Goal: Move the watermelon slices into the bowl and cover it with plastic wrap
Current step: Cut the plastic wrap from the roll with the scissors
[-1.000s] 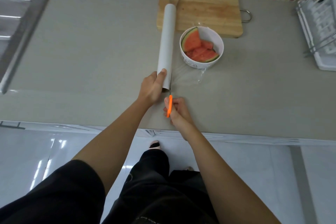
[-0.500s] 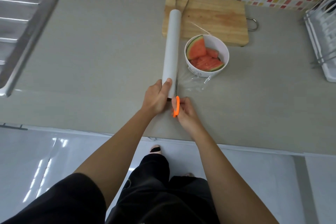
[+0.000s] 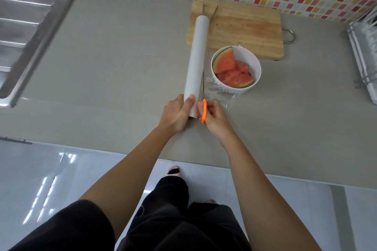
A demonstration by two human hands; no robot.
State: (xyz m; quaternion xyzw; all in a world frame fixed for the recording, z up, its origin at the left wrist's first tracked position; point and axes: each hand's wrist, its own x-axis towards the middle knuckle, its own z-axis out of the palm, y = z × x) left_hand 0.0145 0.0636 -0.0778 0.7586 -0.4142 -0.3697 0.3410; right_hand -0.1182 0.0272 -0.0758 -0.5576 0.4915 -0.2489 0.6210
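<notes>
A white bowl (image 3: 256, 76) on the grey counter holds several watermelon slices (image 3: 231, 70). Clear plastic wrap (image 3: 219, 96) stretches from the bowl to a long white roll (image 3: 196, 57) lying just left of it. My left hand (image 3: 176, 113) grips the near end of the roll. My right hand (image 3: 216, 117) holds orange-handled scissors (image 3: 203, 106), whose thin blades run forward along the roll's right side, into the wrap.
A wooden cutting board (image 3: 246, 30) lies behind the bowl against the tiled wall. A steel sink (image 3: 26, 32) is at the far left, a dish rack (image 3: 365, 57) at the far right. The counter's front edge runs below my hands.
The scissors have advanced forward along the roll's right side, their blades now reaching further into the wrap beside the bowl. My left hand stays on the roll's near end.
</notes>
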